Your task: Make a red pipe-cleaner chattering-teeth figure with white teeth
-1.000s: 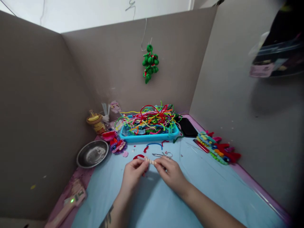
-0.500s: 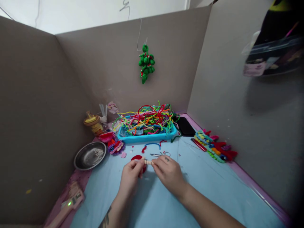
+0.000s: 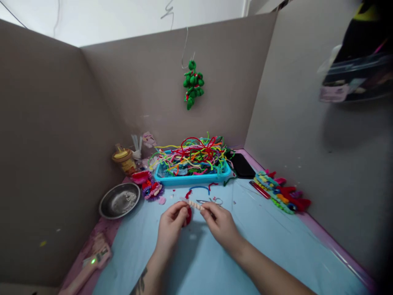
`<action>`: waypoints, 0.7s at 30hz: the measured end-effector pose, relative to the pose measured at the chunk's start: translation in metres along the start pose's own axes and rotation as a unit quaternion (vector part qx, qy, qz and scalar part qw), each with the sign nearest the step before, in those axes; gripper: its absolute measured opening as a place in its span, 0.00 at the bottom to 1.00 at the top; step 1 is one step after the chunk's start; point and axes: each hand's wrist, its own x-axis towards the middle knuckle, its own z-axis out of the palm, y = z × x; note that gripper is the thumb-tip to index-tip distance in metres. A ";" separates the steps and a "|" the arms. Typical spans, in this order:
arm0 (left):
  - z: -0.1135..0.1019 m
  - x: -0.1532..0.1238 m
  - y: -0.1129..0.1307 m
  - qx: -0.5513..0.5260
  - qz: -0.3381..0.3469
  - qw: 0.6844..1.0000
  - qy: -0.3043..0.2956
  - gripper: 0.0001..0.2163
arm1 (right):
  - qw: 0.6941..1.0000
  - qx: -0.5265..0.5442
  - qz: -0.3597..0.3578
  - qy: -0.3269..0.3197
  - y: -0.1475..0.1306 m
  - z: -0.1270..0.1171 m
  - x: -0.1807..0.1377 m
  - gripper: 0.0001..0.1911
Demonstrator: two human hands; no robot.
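A short cream strip [image 3: 195, 205], ridged like crochet or twisted yarn, stretches between my hands above the blue cloth. My left hand [image 3: 172, 219] is closed, with thumb and fingers pinched at the strip's left end. A thin pale tip [image 3: 184, 199] pokes out above those fingers. Right under them shows a round red piece [image 3: 188, 217]; whether it is held or lies on the cloth I cannot tell. My right hand [image 3: 223, 224] pinches the strip's right end. Just beyond it lie small scissors [image 3: 202, 201], partly hidden.
Behind stands a blue tray [image 3: 190, 180] heaped with colourful yarn. A metal bowl [image 3: 112, 211] and a pink glue gun [image 3: 100, 258] are on the left. At right lie a black phone [image 3: 243, 166], a red tool [image 3: 260, 189] and crocheted pieces [image 3: 282, 192]. Grey partitions [image 3: 221, 90] enclose the table.
The cream strip has tilted, its right end now lower, and more of it shows. My left fingers have rolled over the red piece, covering more of it. The view shifted slightly.
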 end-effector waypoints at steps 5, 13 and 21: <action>-0.002 0.001 -0.002 0.001 0.009 1.000 -0.014 0.14 | 1.000 0.019 -0.001 -0.019 0.003 -0.001 0.001 0.11; -0.004 0.001 -0.006 -0.020 -0.011 0.999 -0.031 0.16 | 0.995 0.029 -0.015 -0.091 0.003 -0.001 0.000 0.13; -0.004 0.000 -0.007 -0.028 0.015 0.998 -0.049 0.12 | 0.995 0.030 -0.023 -0.095 0.000 0.000 -0.001 0.10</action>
